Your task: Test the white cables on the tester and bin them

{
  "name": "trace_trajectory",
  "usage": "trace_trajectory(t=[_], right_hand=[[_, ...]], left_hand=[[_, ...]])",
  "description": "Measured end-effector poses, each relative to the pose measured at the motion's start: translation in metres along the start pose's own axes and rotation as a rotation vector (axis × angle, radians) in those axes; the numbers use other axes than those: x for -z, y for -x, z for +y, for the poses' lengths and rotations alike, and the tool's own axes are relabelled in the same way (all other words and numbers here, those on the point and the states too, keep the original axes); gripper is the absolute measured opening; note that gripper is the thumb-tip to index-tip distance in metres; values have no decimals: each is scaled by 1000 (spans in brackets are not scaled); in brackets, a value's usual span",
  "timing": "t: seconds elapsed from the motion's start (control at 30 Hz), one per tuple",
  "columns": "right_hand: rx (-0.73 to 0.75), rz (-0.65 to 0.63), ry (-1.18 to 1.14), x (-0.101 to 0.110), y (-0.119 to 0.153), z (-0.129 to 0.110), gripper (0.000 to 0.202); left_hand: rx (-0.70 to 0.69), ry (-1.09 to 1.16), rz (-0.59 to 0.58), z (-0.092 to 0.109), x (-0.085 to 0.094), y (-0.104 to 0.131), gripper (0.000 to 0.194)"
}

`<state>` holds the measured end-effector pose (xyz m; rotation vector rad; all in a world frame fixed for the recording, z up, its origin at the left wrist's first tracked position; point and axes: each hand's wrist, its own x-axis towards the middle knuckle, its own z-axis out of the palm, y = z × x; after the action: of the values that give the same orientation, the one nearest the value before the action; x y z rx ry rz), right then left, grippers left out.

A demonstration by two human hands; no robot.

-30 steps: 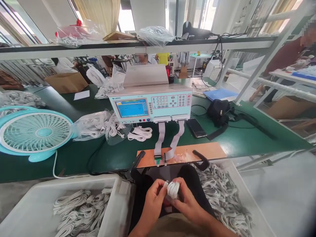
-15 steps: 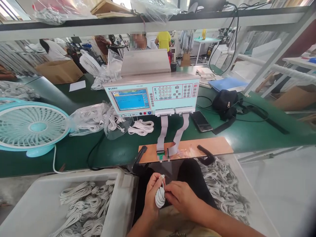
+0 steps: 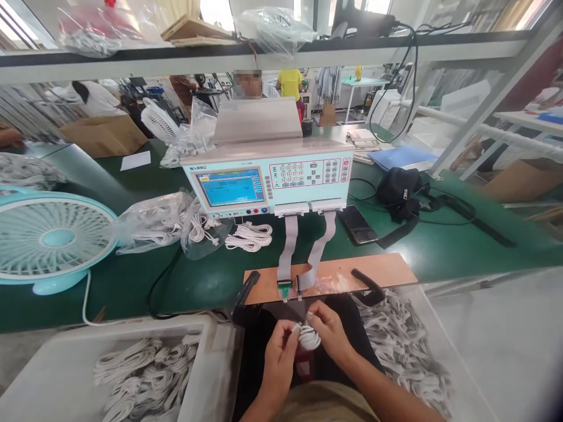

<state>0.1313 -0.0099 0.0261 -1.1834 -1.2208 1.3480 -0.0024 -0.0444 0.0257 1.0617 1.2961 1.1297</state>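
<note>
A coiled white cable (image 3: pixel 309 338) is held between my two hands, above my lap. My left hand (image 3: pixel 282 347) pinches one end of it, near a small white connector. My right hand (image 3: pixel 329 329) grips the other side, its thumb and forefinger closed on a cable end. Just beyond my hands, a copper-coloured board (image 3: pixel 365 273) lies along the table edge with a small green circuit board (image 3: pixel 284 289) on it. Two grey ribbon cables (image 3: pixel 288 246) run from there up to a bench tester (image 3: pixel 303 176) with a lit blue screen.
Bins of coiled cables stand at left (image 3: pixel 193 346) and right. On the green table are a turquoise fan (image 3: pixel 57 237), bagged cables (image 3: pixel 152 220), a loose cable coil (image 3: pixel 249 236), a phone (image 3: pixel 357 224) and a black pouch (image 3: pixel 399 186). Black clamps (image 3: pixel 368 287) hold the board. People are behind.
My right hand has moved forward to the far side of the cable coil. The coil has turned from upright to sideways, and its ends are now pinched in both hands.
</note>
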Motion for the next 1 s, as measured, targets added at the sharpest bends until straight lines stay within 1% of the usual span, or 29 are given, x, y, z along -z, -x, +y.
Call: trace_trajectory(t=[0.03,0.1,0.23,0.37,0.53,0.63,0.7,0.83,0.9,1.0], right_hand=[[10,-2,-16,1,-3,2,22],[10,-12,-45,2,-7,2,24],[-96,-41,-106,-3,-11,-2,33],[-191,12,-137,-10,-15,-1,37],[-180,71,-144,-14,-17,-1,33],[-196,92,-164,-15,-18,-5,33],[-226,105,-193,-15,-19,-7,33],[-317,143,-290,-19,-22,-7,33],[-362,173,-364,-21,-23,-5,35],[-379,194,-429,-24,-22,-5,37]], left_hand=[[-11,-19,-22,-1,1,-4,20],[1,-16,-17,-3,2,-11,22],[85,101,50,-10,1,-23,27],[105,145,56,-17,1,-27,26],[99,116,36,-16,4,-30,25],[82,85,-22,-9,9,-32,26],[58,44,-90,-3,14,-35,26],[-44,-114,-215,8,28,-42,26],[-85,-173,-223,9,32,-45,28],[-104,-202,-160,5,33,-46,29]])
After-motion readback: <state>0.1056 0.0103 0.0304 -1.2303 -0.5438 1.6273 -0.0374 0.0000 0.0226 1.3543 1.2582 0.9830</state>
